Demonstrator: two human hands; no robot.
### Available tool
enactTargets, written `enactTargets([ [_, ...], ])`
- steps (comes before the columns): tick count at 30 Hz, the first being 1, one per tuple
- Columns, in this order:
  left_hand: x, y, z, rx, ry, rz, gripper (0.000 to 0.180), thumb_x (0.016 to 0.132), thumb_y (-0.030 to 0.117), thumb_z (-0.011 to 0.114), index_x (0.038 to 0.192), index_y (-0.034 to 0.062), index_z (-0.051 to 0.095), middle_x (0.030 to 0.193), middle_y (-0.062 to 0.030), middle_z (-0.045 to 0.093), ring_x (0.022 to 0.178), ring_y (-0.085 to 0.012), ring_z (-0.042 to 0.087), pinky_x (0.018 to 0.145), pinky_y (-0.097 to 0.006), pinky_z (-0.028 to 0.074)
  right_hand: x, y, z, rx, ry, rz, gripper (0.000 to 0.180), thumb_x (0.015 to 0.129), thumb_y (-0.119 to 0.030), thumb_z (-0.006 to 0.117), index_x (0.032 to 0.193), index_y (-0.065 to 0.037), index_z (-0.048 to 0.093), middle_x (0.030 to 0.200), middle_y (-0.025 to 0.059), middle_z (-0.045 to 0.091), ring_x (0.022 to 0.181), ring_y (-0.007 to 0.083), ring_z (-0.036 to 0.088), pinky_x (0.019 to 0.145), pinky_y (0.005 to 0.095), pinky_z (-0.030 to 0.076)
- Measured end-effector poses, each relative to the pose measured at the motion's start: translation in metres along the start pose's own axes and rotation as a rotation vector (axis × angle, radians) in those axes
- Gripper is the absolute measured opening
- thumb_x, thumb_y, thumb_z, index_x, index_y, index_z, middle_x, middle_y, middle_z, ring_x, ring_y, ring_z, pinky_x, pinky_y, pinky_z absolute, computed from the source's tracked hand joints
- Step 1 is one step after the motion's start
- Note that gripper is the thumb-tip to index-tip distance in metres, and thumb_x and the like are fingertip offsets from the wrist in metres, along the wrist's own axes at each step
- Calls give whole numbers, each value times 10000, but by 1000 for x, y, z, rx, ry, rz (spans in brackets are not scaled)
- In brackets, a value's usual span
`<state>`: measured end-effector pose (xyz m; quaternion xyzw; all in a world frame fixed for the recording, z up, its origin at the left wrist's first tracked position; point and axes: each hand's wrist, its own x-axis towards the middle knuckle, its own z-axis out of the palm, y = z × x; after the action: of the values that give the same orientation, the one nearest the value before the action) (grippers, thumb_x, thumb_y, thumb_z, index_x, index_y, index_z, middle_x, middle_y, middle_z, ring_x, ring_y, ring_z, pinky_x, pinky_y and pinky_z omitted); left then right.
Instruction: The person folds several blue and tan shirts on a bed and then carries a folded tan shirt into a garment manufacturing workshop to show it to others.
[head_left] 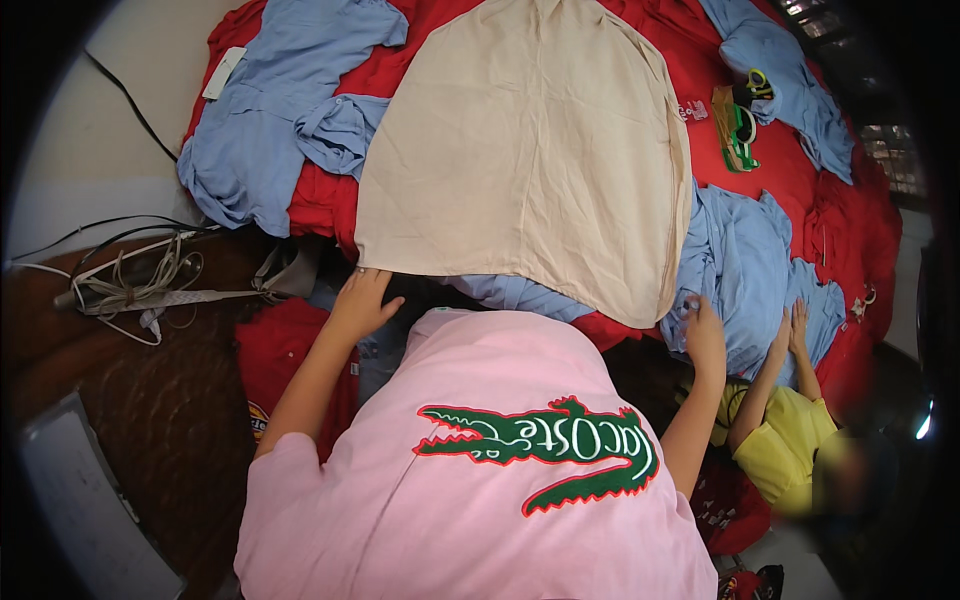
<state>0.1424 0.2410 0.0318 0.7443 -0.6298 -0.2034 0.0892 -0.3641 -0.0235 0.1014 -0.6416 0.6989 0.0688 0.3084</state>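
Note:
A large beige cloth piece (520, 150) lies spread over the table, its upper end tapered and its lower hem toward me. My left hand (366, 300) rests at the hem's left corner, fingers stretched onto the edge and thumb held apart. Beyond the cloth's lower right corner, my right hand (703, 332) has its fingers curled against a crumpled light blue shirt (740, 250). Whatever those fingers pinch, if anything, is hidden. More blue fabric (525, 296) shows under the beige hem.
Red cloth (780, 215) covers the table. A blue garment (245, 140) lies at left, another (780, 70) at far right. A green-and-brown tape roll (738, 135) sits at right. Beside me a person in yellow (785, 450) has both hands on blue fabric. Tangled cords (145, 275) lie left.

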Motion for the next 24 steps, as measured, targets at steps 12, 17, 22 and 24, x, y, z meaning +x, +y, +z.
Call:
enactTargets([
  [12,207,82,46,209,380,82,691,979,336,553,1574,72,321,1659,-114,267,1523,-295,259,1230,-547,164,65,-258,171,264,59,-1125,622,890,29,517,1503,-39,433,1525,187,471,1424,313,442,1181,442,330],
  [17,210,51,23,137,363,42,770,960,459,574,1584,88,317,1665,-78,274,1527,-339,240,1220,-579,150,116,-212,137,53,420,-884,556,959,-74,542,1503,-43,428,1556,161,441,1457,308,395,1214,474,274],
  [22,213,53,16,114,326,39,795,946,466,594,1583,82,315,1664,-79,274,1527,-351,232,1220,-579,146,135,-178,106,-17,440,-838,516,988,-76,514,1497,-50,439,1535,142,475,1455,305,404,1208,468,281],
  [24,215,53,15,104,316,40,785,951,452,590,1581,72,315,1665,-84,268,1530,-356,222,1221,-578,141,136,-178,105,-5,436,-846,508,988,-68,509,1492,-50,447,1529,141,483,1454,306,408,1204,469,287],
])
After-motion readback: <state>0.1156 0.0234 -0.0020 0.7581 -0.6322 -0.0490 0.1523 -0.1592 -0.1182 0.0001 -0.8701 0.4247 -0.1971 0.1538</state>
